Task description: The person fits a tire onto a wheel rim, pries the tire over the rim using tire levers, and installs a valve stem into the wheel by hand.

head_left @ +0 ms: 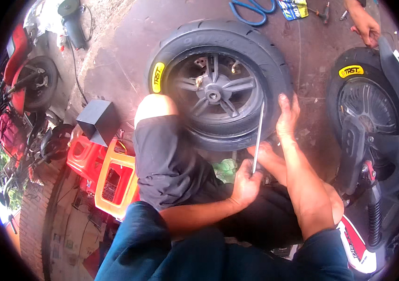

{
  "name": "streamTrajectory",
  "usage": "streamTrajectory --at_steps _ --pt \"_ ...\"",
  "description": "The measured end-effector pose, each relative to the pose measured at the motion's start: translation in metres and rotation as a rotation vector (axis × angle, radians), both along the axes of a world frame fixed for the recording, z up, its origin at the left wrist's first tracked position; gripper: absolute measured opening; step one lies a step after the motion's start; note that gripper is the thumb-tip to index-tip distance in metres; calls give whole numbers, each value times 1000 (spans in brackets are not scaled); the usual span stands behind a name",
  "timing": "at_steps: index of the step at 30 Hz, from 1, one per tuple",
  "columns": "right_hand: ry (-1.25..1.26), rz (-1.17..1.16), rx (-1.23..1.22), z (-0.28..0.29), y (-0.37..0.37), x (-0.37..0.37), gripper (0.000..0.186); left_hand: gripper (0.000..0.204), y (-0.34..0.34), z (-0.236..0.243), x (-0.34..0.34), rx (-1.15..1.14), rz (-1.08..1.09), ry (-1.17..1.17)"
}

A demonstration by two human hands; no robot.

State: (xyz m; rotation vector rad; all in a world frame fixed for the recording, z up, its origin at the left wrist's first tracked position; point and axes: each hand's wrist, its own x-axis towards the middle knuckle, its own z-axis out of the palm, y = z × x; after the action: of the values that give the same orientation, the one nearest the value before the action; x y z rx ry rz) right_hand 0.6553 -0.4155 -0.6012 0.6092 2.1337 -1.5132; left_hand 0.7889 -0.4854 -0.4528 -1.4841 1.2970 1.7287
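Note:
A black tire (pixel 223 35) on a dark spoked wheel rim (pixel 230 86) lies in front of me, tilted toward my bent left knee (pixel 157 107). My left hand (pixel 247 183) is closed around the lower end of a long metal tire lever (pixel 259 133). The lever's far end meets the gap between the tire bead and the rim at the right side. My right hand (pixel 287 116) lies against the tire's right side, fingers stretched along it, with the thumb on the sidewall. A yellow label (pixel 157 77) marks the tire's left side.
At right stands a scooter's rear wheel (pixel 365 100) with a shock absorber (pixel 374 220); another person's hand (pixel 367 27) is above it. Left are a black box (pixel 99 121), red and orange plastic parts (pixel 100 185), an angle grinder (pixel 71 23) and its cord. A blue hose (pixel 251 21) lies beyond.

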Motion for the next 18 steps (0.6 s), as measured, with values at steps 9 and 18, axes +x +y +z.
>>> streamTrajectory --at_steps 9,18 --pt "26 38 75 -1 -10 -5 66 18 -133 -39 11 73 -778 208" --pt "89 66 214 10 -23 -6 91 18 -289 -85 -169 -794 -2186 672"
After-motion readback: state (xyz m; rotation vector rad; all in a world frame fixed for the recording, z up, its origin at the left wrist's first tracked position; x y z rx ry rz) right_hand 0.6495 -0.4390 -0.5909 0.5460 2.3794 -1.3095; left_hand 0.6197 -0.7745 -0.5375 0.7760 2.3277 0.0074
